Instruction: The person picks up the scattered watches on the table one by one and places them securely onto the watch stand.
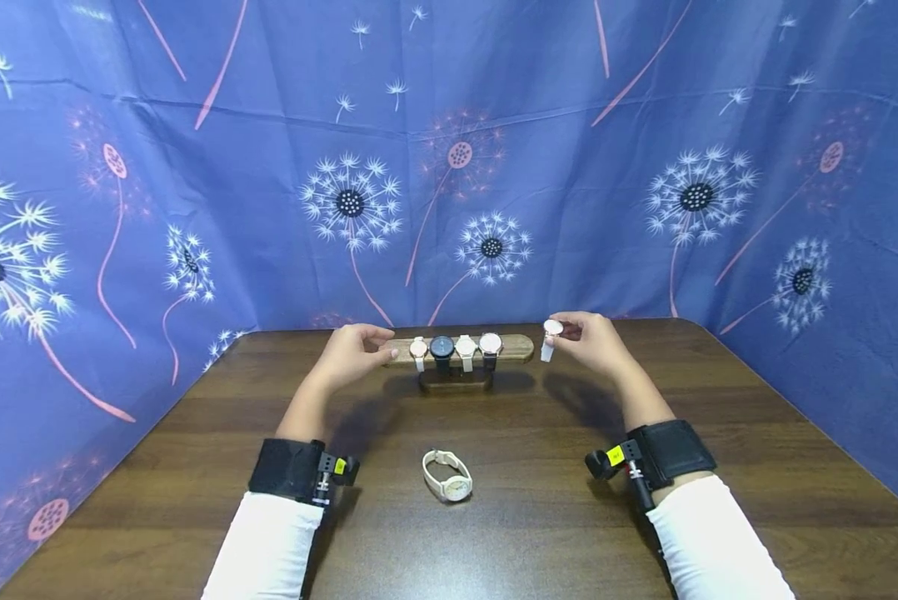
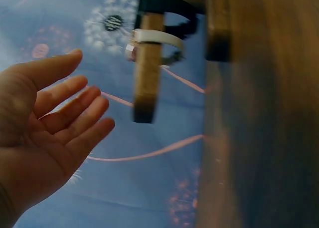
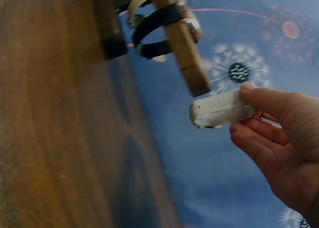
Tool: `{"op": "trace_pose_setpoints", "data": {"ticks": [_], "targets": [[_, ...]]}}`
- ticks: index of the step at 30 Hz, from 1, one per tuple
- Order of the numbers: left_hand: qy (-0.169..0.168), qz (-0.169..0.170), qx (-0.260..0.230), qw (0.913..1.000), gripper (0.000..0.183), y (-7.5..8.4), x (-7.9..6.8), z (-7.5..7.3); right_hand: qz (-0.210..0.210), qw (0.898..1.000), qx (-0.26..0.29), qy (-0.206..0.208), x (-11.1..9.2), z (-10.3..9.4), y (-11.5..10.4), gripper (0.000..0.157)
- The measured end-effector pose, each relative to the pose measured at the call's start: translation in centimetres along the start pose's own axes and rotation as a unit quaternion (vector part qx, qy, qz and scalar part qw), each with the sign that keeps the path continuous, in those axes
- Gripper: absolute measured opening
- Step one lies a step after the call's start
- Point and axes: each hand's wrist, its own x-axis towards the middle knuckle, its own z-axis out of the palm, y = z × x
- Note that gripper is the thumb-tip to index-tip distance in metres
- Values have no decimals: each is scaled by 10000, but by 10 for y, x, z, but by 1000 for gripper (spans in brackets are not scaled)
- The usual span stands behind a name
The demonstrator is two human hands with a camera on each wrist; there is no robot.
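My right hand (image 1: 597, 343) pinches a wristwatch (image 1: 553, 327) with a white strap, just off the right end of a wooden watch stand (image 1: 522, 348). In the right wrist view its white strap (image 3: 219, 110) hangs in a loop near the bar's tip, and the fingers cover the dial. Beside the stand's left end is my left hand (image 1: 346, 357), fingers loosely bent and holding nothing; the left wrist view shows a gap between it and the bar (image 2: 145, 98). Several watches sit on the bar, among them a black one (image 1: 442, 347) and a white-dialled one with a dark strap (image 1: 491, 342).
A cream watch (image 1: 456, 488) lies buckled on the brown wooden table (image 1: 539, 517), nearer to me than the stand. Behind the table's far edge hangs a blue cloth (image 1: 569, 208) with dandelion prints, which also runs along both sides.
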Motion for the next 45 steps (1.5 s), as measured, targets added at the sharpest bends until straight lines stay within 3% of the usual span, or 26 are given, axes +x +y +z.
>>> {"op": "trace_pose_setpoints", "data": {"ticks": [4, 7, 15, 36, 45], "targets": [[-12, 86, 396, 9992, 45, -21, 2, 11, 188, 9992, 240, -255, -1, 14, 7, 39], [-40, -58, 528, 9986, 51, -30, 4, 16, 203, 9983, 421, -333, -1, 20, 8, 38], [-42, -797, -50, 9968, 59, -43, 10, 25, 131, 9972, 672, -297, 5, 27, 7, 39], [56, -981, -279, 9948, 52, -40, 10, 29, -134, 9898, 1358, -409, 7, 36, 11, 42], [43, -972, -182, 9951, 52, -37, 12, 27, -54, 9909, 1202, -596, 11, 33, 10, 43]]}}
